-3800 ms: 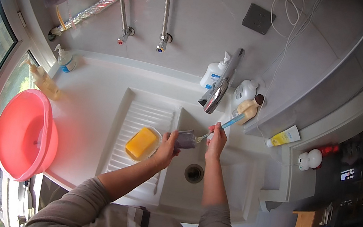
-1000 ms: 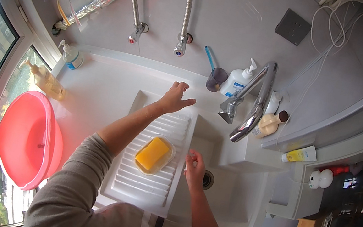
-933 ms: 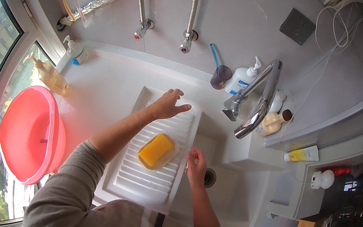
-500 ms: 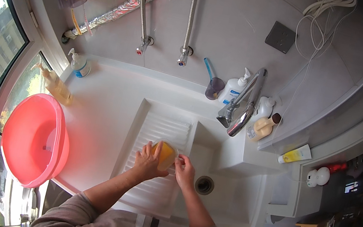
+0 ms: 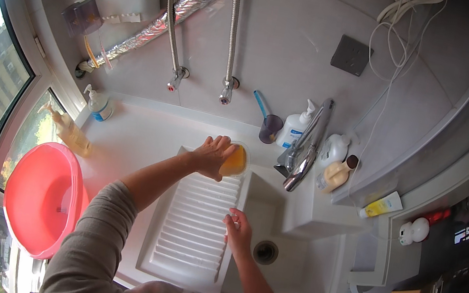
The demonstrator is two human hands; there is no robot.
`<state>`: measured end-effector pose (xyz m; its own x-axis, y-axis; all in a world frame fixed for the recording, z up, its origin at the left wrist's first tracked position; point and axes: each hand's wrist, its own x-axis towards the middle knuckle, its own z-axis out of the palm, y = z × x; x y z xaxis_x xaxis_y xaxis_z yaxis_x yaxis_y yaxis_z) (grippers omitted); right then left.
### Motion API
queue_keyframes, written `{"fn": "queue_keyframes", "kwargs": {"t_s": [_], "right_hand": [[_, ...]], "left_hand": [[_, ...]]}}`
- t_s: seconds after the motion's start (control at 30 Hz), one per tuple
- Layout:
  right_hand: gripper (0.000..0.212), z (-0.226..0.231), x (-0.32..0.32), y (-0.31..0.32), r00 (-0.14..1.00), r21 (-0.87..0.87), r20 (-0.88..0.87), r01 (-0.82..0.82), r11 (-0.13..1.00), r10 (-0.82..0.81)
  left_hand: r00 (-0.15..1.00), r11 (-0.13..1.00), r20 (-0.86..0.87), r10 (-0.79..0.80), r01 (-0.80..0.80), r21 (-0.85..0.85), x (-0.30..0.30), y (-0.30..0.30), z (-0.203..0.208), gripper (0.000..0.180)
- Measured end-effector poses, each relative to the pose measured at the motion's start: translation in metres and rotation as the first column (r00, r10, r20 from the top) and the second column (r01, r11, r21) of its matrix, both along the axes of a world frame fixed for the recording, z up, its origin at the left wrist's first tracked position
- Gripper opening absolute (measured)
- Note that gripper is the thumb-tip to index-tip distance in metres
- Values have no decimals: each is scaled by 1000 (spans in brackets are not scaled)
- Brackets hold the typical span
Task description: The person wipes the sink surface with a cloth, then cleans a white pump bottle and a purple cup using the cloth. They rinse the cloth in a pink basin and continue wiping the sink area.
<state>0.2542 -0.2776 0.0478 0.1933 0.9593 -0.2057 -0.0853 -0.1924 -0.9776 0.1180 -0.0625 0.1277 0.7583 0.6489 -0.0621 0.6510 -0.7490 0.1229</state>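
Note:
My left hand (image 5: 211, 156) reaches to the far end of the ribbed washboard (image 5: 195, 227) and grips a clear, rounded dish with a yellow-orange block like a bar of soap (image 5: 236, 160) in it. The fingers wrap over the dish's left side and hide part of it. Above the ridge between washboard and basin, my right hand (image 5: 240, 234) is closed, its thumb and fingers curled together. Whatever it may hold is too small to tell. The sink basin (image 5: 306, 272) with its round drain (image 5: 265, 252) lies just right of that hand.
A chrome faucet (image 5: 307, 153) stands behind the basin among pump bottles (image 5: 294, 130) and a dark cup (image 5: 271, 129) holding a blue-handled brush. A pink basin (image 5: 44, 194) sits at the left by the window. A yellow-white tube (image 5: 383, 204) lies on the right ledge.
My left hand has carried the dish from mid-washboard to its far end. My right hand has let go of the dish's edge and stays near the ridge.

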Motion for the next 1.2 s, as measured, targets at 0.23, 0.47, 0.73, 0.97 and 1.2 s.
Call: {"fn": "queue_keyframes", "kwargs": {"t_s": [0.23,0.47,0.73,0.97,1.2], "right_hand": [[27,-20,12,-11,999,21,45,30,999,-31],[26,-17,13,-18,997,-35,58,43,998,-41],[28,-14,6,-16,998,-61,49,30,998,-27],[29,-26,14,-20,998,-14,47,52,999,-51],[27,-46,16,-27,998,-25,-64,8,1000,-9]], "left_hand": [[996,992,-67,-60,52,-115,22,57,-14,99],[996,994,-37,-77,79,75,17,61,-24,100],[993,993,104,47,-58,103,4,45,-26,100],[842,976,511,175,-218,25,-23,-4,-40,49],[543,862,671,505,-368,-350,-53,-90,-73,13]]}}
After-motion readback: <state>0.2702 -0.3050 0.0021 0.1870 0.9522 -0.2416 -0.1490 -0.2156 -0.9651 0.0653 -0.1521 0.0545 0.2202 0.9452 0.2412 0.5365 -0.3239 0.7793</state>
